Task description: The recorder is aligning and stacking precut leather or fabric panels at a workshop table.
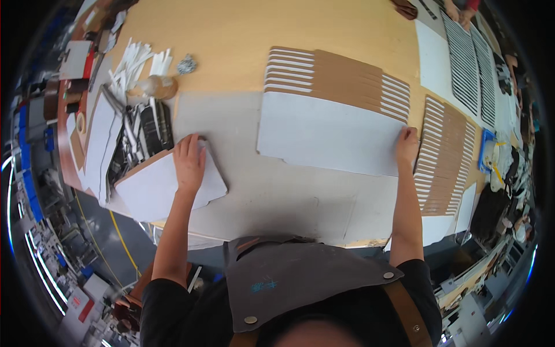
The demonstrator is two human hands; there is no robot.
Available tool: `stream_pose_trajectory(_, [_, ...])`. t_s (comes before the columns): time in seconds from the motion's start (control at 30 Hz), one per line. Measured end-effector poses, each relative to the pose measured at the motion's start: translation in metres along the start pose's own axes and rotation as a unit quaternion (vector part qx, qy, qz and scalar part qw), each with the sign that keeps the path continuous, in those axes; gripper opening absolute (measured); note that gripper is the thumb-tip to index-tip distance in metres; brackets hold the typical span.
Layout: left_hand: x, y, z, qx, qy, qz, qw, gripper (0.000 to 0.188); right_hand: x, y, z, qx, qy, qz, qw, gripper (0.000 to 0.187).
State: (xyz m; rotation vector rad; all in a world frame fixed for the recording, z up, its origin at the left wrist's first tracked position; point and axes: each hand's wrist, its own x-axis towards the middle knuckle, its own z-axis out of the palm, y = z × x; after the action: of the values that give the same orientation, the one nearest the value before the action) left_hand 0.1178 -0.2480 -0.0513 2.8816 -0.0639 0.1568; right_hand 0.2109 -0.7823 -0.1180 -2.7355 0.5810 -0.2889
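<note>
My left hand point(189, 165) lies on white shaped panels point(147, 188) at the near left, fingers stretched to their far edge and thumb apart. A brown edge shows along this pile. At the right, my right hand point(406, 147) is closed on the right edge of a large white panel point(329, 130), its fingertips partly hidden. Beyond that panel, brown panels with white strips point(347, 75) lie overlapped in a staggered row, white bands showing at both ends. The white panel borders the nearest of them.
Another staggered brown-and-white row point(445, 156) lies right of my right hand. White strips point(132, 66), a clear bottle with amber contents point(159, 87) and dark scraps point(151, 124) crowd the left. A co-worker's hands point(461, 16) touch striped panels point(462, 58) at the far right.
</note>
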Motion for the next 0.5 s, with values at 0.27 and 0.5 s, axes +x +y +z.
stream_pose_trajectory(0.27, [0.002,-0.017,0.001,-0.055,0.049,-0.002,0.997,0.024,0.017,0.017,0.009,-0.075,0.012,0.002,0.997,0.019])
stream_pose_trajectory(0.5, [0.015,-0.026,0.004,-0.105,0.037,0.042,0.993,0.021,0.019,0.018,0.005,-0.112,-0.014,0.006,0.994,0.019])
